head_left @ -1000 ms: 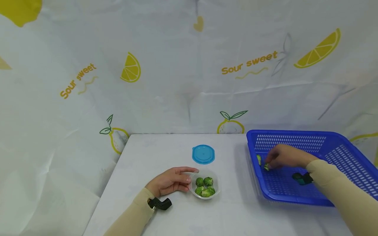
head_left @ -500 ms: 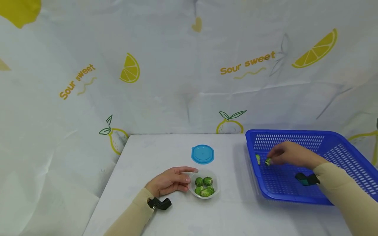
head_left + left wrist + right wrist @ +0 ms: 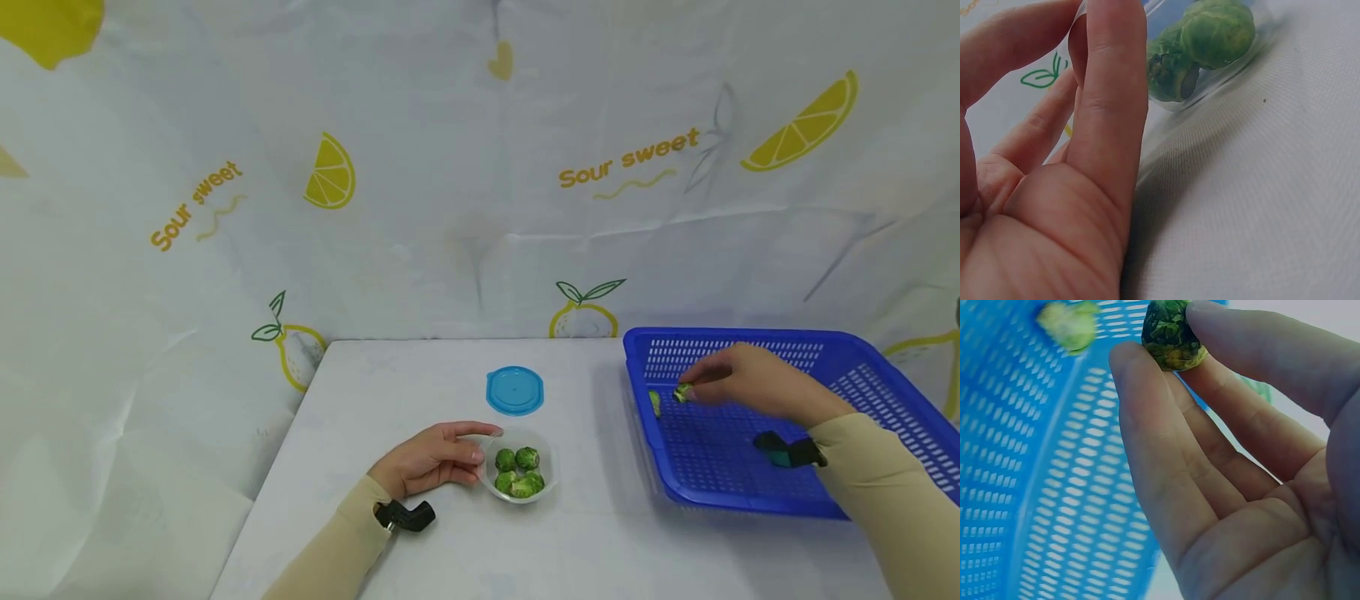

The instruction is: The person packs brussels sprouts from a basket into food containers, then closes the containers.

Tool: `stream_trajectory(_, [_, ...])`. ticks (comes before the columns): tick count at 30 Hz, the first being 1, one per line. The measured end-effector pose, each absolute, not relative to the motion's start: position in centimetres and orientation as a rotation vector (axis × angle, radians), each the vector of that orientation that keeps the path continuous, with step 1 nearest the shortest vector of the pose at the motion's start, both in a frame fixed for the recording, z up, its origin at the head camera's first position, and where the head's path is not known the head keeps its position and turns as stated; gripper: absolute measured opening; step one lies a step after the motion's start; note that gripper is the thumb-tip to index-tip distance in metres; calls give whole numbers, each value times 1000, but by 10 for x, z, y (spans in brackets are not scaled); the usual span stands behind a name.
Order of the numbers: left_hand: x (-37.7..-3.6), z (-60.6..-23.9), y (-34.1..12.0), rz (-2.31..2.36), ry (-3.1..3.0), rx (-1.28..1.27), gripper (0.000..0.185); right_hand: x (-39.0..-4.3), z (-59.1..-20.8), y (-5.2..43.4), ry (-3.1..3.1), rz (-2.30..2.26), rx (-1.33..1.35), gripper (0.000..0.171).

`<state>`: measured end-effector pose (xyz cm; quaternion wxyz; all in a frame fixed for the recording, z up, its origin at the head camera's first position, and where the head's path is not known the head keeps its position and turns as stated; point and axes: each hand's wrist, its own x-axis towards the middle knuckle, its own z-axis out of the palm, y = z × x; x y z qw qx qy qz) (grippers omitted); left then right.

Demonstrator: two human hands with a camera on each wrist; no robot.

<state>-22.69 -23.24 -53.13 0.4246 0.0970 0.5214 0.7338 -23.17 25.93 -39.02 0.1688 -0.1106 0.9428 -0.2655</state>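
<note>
Right hand point(image 3: 757, 382), pinching a held sprout point(image 3: 682, 392), had just shifted toward the basket point(image 3: 750, 504)'s 12 o'clock, leaving one loose sprout point(image 3: 655, 404) visible at its 9 o'clock, while left hand point(image 3: 429, 458) still gripped the bowl point(image 3: 515, 440)'s 9 o'clock side.

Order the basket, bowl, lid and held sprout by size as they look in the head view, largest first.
1. Basket
2. Bowl
3. Lid
4. Held sprout, partly covered by the right hand, yet clearly smallest
</note>
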Motion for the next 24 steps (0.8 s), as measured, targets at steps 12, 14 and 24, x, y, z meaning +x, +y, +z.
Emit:
stream_trajectory(12, [-229,-534,-235,1830,1317,269,62,-228,-361,212,2750,-773,-385,37])
stream_trajectory(14, [-229,-534,-235,1831,1315,273,62,-228,-360,201,2748,-783,-399,36])
stream_trajectory(24, [-228,-533,-235,1830,1316,268,63,-226,-360,137,2733,-842,-486,28])
